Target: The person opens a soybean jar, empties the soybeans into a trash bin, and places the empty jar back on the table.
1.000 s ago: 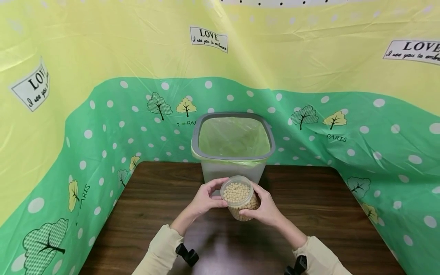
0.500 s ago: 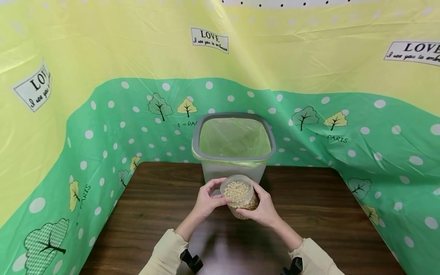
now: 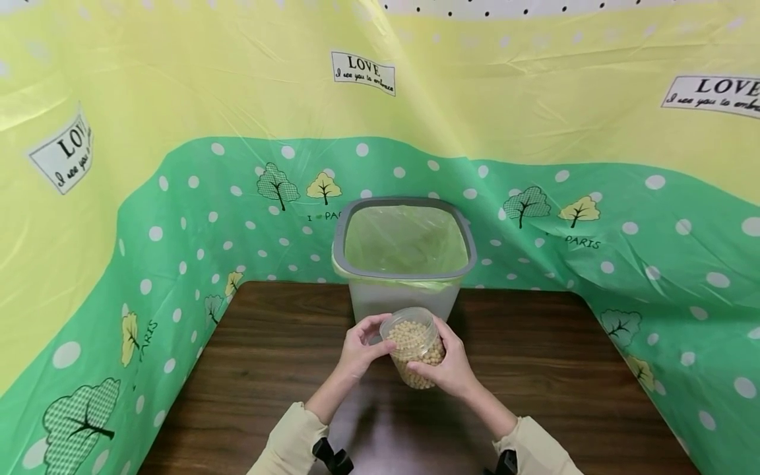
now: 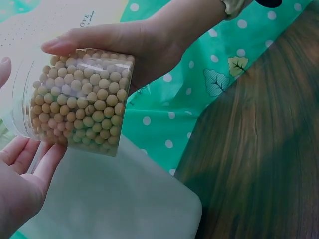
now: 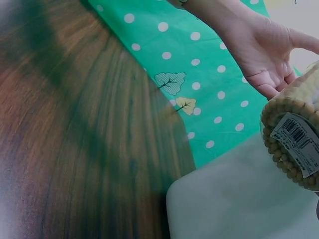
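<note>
A clear jar (image 3: 415,353) full of small round beige balls, perhaps beans or snacks, is held above the table, tilted. My right hand (image 3: 450,361) grips its body from the right, with the thumb across the front. At the jar's wide clear top, my left hand (image 3: 359,346) holds the edge between thumb and fingers. Whether that top is a lid or an open rim, I cannot tell. In the left wrist view the jar (image 4: 79,102) lies nearly sideways between both hands. A white barcode label (image 5: 297,142) shows on its base in the right wrist view.
A pale bin (image 3: 400,298) with a grey rim and a green liner bag (image 3: 406,241) stands just behind the jar. Dark wooden tabletop (image 3: 267,369) lies below. A green and yellow printed sheet (image 3: 231,198) walls in the back and sides.
The left thumb has moved up onto the jar's top edge. The jar has tilted a little, showing more of its side. Both forearms have shifted slightly inward.
</note>
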`<action>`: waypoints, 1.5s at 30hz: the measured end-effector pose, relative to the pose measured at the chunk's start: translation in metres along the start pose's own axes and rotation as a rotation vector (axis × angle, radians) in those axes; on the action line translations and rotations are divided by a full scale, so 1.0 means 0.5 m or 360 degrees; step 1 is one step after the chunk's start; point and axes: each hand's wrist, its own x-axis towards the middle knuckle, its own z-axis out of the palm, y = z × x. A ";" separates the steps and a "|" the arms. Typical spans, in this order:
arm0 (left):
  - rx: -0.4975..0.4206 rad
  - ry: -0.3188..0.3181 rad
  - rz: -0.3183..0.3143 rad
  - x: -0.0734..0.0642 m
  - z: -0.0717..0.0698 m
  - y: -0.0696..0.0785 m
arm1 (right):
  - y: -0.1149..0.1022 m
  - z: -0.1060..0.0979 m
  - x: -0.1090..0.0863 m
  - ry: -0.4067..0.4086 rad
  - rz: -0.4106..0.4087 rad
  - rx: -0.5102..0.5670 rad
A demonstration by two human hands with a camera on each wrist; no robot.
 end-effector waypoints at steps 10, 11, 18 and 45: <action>-0.0333 -0.0019 -0.0008 -0.009 0.004 0.000 | 0.070 -0.004 -0.013 0.0110 -0.0123 0.0004; -0.0319 -0.0012 0.0004 -0.010 0.001 -0.001 | 0.070 -0.006 -0.014 0.0110 -0.0126 -0.0001; 0.0029 0.0133 0.0040 -0.024 -0.065 -0.023 | 0.031 -0.035 -0.017 0.0122 -0.0137 0.0002; 0.1179 0.0392 -0.0179 -0.122 -0.284 -0.224 | 0.109 -0.081 -0.066 0.0223 -0.0019 0.0037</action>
